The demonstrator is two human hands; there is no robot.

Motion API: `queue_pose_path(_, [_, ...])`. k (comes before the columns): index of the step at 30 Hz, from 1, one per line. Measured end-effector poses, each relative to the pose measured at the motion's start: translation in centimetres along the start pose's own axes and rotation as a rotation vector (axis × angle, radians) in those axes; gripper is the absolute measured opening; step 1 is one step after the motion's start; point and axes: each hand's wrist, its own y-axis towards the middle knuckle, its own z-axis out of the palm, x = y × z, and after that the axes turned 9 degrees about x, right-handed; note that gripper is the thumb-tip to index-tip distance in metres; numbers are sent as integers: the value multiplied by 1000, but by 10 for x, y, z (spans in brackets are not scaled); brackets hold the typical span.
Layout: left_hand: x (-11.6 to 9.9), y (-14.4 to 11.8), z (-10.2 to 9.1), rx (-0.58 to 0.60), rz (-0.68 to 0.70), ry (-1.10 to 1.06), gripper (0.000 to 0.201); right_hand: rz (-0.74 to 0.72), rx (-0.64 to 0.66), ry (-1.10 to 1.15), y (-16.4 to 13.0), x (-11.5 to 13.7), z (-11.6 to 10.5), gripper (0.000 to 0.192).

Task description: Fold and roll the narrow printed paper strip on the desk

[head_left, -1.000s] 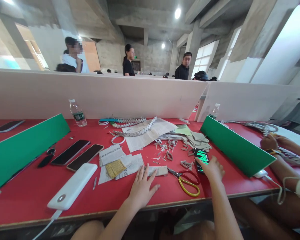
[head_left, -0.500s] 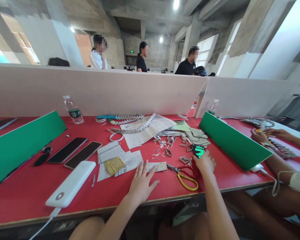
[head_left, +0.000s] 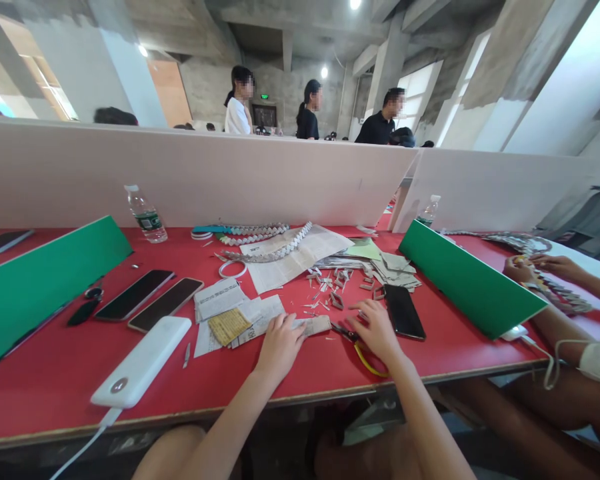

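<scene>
From the head view, the person sits at a red desk (head_left: 55,393); the left hand (head_left: 280,345) lies flat with loose fingers on a small strip of newspaper (head_left: 314,326), pressing it down rather than gripping it; the right hand (head_left: 377,331) rests over the scissors (head_left: 363,357), of which only the dark blades and a piece of yellow handle show, so I cannot tell whether the fingers are already in the loops or only on top. The scissors lie near the front edge, just right of the strip; a dark phone (head_left: 404,311) lies just beside the right hand, on its right. Farther away are many small folded paper pieces (head_left: 330,293) and a braided paper chain (head_left: 275,250); on the left lie two more phones (head_left: 150,303) and a white power bank (head_left: 140,362).

To do this step well, I think the right hand should take the handles fully before lifting; the left should hold the strip flat and keep its fingers away from the blades.
</scene>
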Motion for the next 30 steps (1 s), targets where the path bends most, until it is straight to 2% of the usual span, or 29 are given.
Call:
queue_pose_path(3, [1, 2, -2, -6, 59, 9, 30, -158, 89, 7, -1, 37, 15, 21])
queue_pose_path(6, [-2, 1, 0, 10, 91, 39, 34, -232, 198, -52, -4, 64, 32, 22])
queue_pose_path(9, [-6, -3, 7, 66, 82, 50, 34, -185, 241, -109, -7, 77, 45, 20])
queue_pose_path(13, [-7, -14, 14, 77, 45, -19, 38, -134, 234, -124, -12, 85, 50, 20])
queue_pose_path(17, [-3, -29, 11, 131, 36, -64, 41, -120, 250, -139, -19, 96, 53, 18])
queue_pose_path(20, [1, -37, 6, 179, 49, -73, 42, -40, 288, -146, -22, 106, 57, 17])
queue_pose_path(25, [4, -44, 8, 137, 71, -65, 44, 147, 330, -148, -15, 112, 54, 13])
queue_pose_path(30, [7, -46, 13, 138, 72, -93, 49, 196, 389, -165, -5, 113, 49, 13])
